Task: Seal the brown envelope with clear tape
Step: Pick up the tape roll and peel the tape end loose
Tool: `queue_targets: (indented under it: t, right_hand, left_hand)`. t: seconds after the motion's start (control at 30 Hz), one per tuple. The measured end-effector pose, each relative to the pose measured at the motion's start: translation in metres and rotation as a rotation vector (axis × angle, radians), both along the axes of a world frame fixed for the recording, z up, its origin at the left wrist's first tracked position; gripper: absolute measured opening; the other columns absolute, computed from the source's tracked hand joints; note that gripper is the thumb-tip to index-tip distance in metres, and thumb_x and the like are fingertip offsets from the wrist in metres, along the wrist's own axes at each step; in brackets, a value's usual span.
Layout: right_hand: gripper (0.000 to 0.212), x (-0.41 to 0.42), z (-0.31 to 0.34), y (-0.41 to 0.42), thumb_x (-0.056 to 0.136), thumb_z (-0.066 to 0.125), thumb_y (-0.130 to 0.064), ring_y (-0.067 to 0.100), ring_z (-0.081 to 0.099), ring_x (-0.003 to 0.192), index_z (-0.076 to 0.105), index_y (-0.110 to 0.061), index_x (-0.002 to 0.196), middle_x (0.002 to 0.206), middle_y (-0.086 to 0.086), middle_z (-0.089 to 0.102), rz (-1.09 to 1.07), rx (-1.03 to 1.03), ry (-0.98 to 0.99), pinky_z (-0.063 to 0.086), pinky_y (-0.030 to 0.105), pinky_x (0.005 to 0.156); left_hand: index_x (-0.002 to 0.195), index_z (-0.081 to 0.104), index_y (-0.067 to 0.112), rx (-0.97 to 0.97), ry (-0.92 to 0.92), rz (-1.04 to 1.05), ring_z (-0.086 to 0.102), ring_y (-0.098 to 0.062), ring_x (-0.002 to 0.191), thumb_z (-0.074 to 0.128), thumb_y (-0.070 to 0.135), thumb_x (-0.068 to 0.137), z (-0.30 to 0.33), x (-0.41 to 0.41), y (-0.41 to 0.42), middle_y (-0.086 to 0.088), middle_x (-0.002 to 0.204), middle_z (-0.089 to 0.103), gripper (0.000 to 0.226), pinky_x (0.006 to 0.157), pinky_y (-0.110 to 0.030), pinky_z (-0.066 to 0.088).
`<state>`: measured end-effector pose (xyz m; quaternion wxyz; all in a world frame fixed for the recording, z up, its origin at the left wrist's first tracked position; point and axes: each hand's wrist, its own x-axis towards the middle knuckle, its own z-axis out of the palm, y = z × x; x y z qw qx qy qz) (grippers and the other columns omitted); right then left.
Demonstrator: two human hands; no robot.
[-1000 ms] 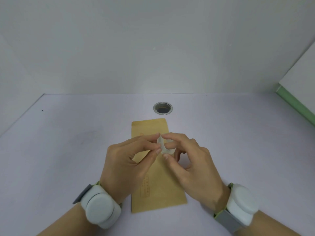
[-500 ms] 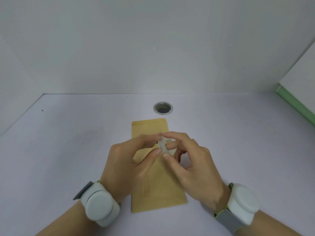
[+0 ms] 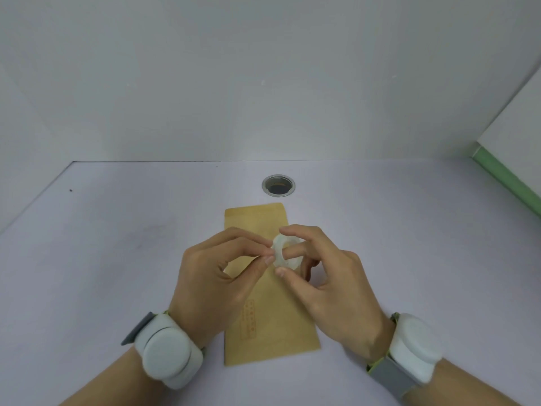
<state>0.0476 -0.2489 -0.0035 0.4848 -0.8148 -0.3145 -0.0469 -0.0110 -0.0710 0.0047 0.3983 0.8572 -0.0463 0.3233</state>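
The envelope (image 3: 270, 315) lies flat on the counter (image 3: 102, 273), long axis running from 6 to 12 o'clock, its far short end pointing at a round metal-rimmed hole (image 3: 278, 185) in the counter at 12 o'clock. No tape is seen on the paper, so sealing is judged not yet begun. Both hands hover above the middle of the envelope. The right hand (image 3: 330, 291) grips the small tape roll (image 3: 285, 253) between thumb and forefinger, with another finger passed through its core. The left hand (image 3: 216, 276) pinches at the roll's 9 o'clock rim with thumb and forefinger closed; whether a free tape end is caught between them cannot be told. Probable faults: the clear end is hard to find and may slip back onto the roll; a strip pulled too fast may fold on itself or stick to the fingers; a strip laid askew may miss the flap seam, which cannot be made out here. The envelope is unrestrained and light, so a hand brushing it may shift or rotate it, possibly toward the hole. Open room is ample at 3 and 9 o'clock, where the counter is bare. Walls close the far edge at 12 o'clock and the left side; a green-edged panel (image 3: 509, 183) bounds the space at 2 o'clock.
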Motion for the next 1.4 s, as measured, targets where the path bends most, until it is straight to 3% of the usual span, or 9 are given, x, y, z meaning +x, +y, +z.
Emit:
queue_targets:
  t: [0.17, 0.3, 0.57, 0.93, 1.17, 1.27, 1.4]
  right_hand:
    - [0.051, -0.0005, 0.0001, 0.0003, 0.085, 0.079, -0.026, 0.013, 0.063, 0.071, 0.052, -0.046, 0.123, 0.091, -0.018, 0.069, 0.007, 0.019, 0.002, 0.053, 0.03, 0.077]
    - [0.052, 0.0, 0.0002, 0.0002, 0.085, 0.079, -0.025, 0.013, 0.063, 0.07, 0.051, -0.046, 0.123, 0.093, -0.017, 0.069, 0.01, 0.02, 0.007, 0.052, 0.029, 0.077]
    - [0.053, 0.0005, -0.0005, 0.0003, 0.083, 0.079, -0.03, 0.014, 0.061, 0.07, 0.051, -0.046, 0.124, 0.092, -0.02, 0.071, 0.011, 0.025, 0.01, 0.054, 0.036, 0.076]
    - [0.045, -0.0018, 0.0009, 0.0009, 0.086, 0.075, -0.031, 0.012, 0.061, 0.072, 0.047, -0.043, 0.119, 0.088, -0.018, 0.068, 0.038, -0.05, -0.025, 0.053, 0.034, 0.074]
    - [0.051, -0.0038, 0.0018, 0.0017, 0.085, 0.077, -0.031, 0.011, 0.061, 0.075, 0.043, -0.046, 0.12, 0.089, -0.02, 0.067, 0.055, -0.077, -0.037, 0.053, 0.035, 0.075]
    - [0.057, -0.0021, 0.0012, 0.0021, 0.084, 0.078, -0.03, 0.012, 0.061, 0.073, 0.04, -0.047, 0.123, 0.089, -0.019, 0.067, 0.052, -0.052, -0.014, 0.052, 0.033, 0.075]
    - [0.058, 0.0011, 0.0016, 0.001, 0.083, 0.08, -0.027, 0.017, 0.062, 0.07, 0.043, -0.047, 0.122, 0.088, -0.017, 0.068, 0.01, 0.011, 0.024, 0.051, 0.027, 0.072]
  left_hand:
    - [0.082, 0.073, 0.014, 0.01, 0.026, -0.024, 0.069, -0.012, 0.086, 0.076, 0.009, 0.083, -0.0001, 0.0001, -0.0005, 0.009, 0.09, 0.071, 0.006, 0.078, -0.02, 0.052]
    - [0.09, 0.078, 0.017, -0.006, 0.028, 0.034, 0.067, -0.004, 0.082, 0.079, 0.019, 0.081, -0.0005, -0.0005, 0.001, 0.011, 0.083, 0.073, 0.009, 0.078, -0.011, 0.048]
    - [0.081, 0.079, 0.016, 0.035, -0.001, 0.027, 0.067, -0.006, 0.075, 0.078, 0.017, 0.083, 0.0014, -0.0007, 0.0006, 0.01, 0.077, 0.072, 0.002, 0.071, -0.015, 0.05]
    - [0.087, 0.055, 0.018, 0.174, 0.095, -0.098, 0.052, -0.003, 0.077, 0.059, 0.008, 0.091, -0.001, 0.0017, -0.001, 0.013, 0.088, 0.052, 0.012, 0.069, -0.019, 0.045]
    - [0.09, 0.036, 0.029, 0.327, 0.141, -0.114, 0.041, -0.017, 0.067, 0.041, 0.015, 0.096, -0.0031, -0.0007, -0.0024, 0.016, 0.089, 0.039, 0.016, 0.063, -0.029, 0.037]
    - [0.089, 0.04, 0.024, 0.334, 0.125, -0.099, 0.042, -0.018, 0.067, 0.04, 0.015, 0.097, -0.0026, -0.0011, -0.0022, 0.014, 0.089, 0.042, 0.012, 0.064, -0.034, 0.04]
    - [0.093, 0.051, 0.021, 0.192, 0.083, -0.073, 0.055, -0.019, 0.076, 0.045, 0.021, 0.097, -0.0035, -0.0002, -0.0002, 0.013, 0.093, 0.051, 0.007, 0.069, -0.041, 0.048]
